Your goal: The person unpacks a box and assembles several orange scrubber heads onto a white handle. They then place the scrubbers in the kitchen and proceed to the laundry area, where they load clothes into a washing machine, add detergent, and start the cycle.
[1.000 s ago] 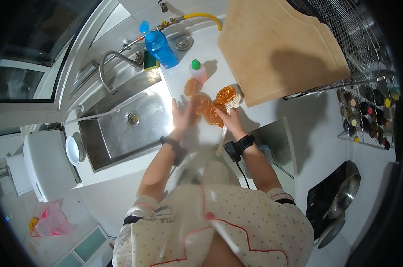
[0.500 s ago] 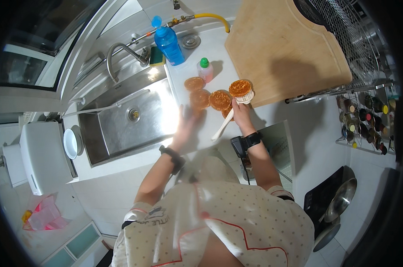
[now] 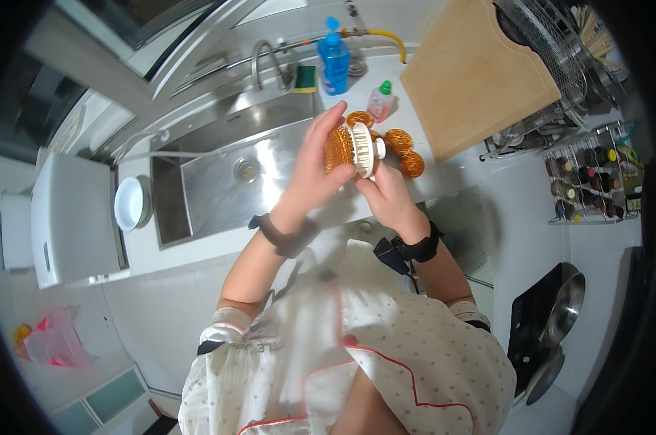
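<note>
Left hand (image 3: 310, 170) fingers (image 3: 326, 123) cup an orange scrubber (image 3: 338, 147); right hand (image 3: 386, 192) fingers pinch its white holder (image 3: 363, 150) above the worktop (image 3: 444, 181).

From my remote seat I see a white kitchen counter (image 3: 444, 185) running past a stainless steel sink (image 3: 219, 177) with a curved tap (image 3: 262, 54) behind it. A big wooden board (image 3: 480, 72) lies on the counter beside a wire dish rack (image 3: 552, 51). A spice rack (image 3: 596, 181) stands at the right (jars too small to tell apart). The floor (image 3: 161, 326) is pale tile, evenly lit. A white appliance (image 3: 70, 217) sits left of the sink.
</note>
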A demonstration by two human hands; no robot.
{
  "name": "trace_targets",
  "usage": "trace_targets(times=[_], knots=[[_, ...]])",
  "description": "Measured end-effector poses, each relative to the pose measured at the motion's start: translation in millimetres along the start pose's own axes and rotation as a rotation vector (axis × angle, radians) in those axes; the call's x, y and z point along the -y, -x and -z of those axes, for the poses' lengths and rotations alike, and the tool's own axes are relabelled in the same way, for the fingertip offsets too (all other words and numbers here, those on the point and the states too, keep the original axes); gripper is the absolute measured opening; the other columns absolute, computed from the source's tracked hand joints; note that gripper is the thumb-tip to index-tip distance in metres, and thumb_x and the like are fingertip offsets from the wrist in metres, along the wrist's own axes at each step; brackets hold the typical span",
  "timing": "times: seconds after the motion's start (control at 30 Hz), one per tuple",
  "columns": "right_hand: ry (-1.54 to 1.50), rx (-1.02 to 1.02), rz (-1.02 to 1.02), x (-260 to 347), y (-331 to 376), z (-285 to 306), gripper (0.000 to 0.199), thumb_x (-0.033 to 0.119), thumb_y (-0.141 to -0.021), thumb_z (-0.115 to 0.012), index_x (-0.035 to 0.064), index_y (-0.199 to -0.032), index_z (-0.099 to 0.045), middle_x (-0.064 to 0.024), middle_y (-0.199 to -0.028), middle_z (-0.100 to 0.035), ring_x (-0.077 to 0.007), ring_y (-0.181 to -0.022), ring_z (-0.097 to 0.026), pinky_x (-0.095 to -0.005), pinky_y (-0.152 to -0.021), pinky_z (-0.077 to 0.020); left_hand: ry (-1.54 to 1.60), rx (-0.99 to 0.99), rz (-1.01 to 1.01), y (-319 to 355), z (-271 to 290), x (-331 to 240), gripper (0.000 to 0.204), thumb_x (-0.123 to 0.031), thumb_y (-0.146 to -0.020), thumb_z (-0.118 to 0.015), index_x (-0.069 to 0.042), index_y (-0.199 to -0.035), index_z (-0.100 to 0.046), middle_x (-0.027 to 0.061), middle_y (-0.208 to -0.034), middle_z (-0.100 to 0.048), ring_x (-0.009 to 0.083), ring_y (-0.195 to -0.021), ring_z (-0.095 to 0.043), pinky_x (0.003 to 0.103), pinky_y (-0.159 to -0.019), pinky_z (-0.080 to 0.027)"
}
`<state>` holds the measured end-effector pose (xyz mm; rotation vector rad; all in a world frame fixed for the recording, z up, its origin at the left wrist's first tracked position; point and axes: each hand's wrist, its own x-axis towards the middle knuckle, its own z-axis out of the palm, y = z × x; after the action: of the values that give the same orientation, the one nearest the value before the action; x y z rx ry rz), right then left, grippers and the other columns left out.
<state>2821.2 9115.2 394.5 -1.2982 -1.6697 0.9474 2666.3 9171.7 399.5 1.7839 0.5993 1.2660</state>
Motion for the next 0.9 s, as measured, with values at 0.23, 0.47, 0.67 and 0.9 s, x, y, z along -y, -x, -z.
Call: trace_targets(times=[0.23,0.47,0.67,0.9], knots=[[0.15,0.035,0.143,52.6,21.8,-92.6,0.023,0.011,-0.08,-0.047,-0.0014,-0.099,-0.044,-0.0259,-0.07,-0.057,-0.045,-0.067,-0.055,-0.0514,-0.059,-0.0427,-0.18,-0.283,0.082,67.5,48.5,-56.8,0.036,-0.025,-0.093,-0.038,-0.001,-0.118,-0.05,0.008,-0.109,-0.053,0.0124,-0.093,-0.049,0.026,-0.081,-0.039],[0.343,0.23,0.065,77.4,29.1,-141.4,0.015,0.011,-0.083,-0.044,-0.0014,-0.092,-0.043,-0.0253,-0.07,-0.058,-0.0444,-0.068,-0.056,-0.0513,-0.058,-0.0437,-0.133,-0.461,0.324,110.6,85.4,-75.2,0.024,-0.015,-0.09,-0.041,-0.001,-0.104,-0.054,0.0155,-0.102,-0.056,0.0261,-0.095,-0.054,0.033,-0.083,-0.041],[0.45,0.306,0.159,102.4,19.9,-159.5,0.024,0.01,-0.083,-0.048,-0.0097,-0.094,-0.04,-0.028,-0.066,-0.056,-0.0449,-0.065,-0.055,-0.0496,-0.057,-0.0436,0.066,-0.732,0.358,119.1,97.2,-75.7,0.028,-0.019,-0.092,-0.038,0.0,-0.109,-0.05,0.0116,-0.102,-0.055,0.0196,-0.095,-0.051,0.03,-0.085,-0.038],[0.247,0.429,0.033,96.3,29.6,-167.6,0.023,0.01,-0.082,-0.046,-0.0065,-0.097,-0.043,-0.0258,-0.073,-0.057,-0.0414,-0.07,-0.056,-0.0442,-0.062,-0.0433,0.296,-0.51,0.371,142.8,119.6,-76.7,0.04,-0.029,-0.093,-0.031,-0.004,-0.121,-0.046,0.0088,-0.123,-0.047,0.0174,-0.113,-0.042,0.03,-0.096,-0.032]])
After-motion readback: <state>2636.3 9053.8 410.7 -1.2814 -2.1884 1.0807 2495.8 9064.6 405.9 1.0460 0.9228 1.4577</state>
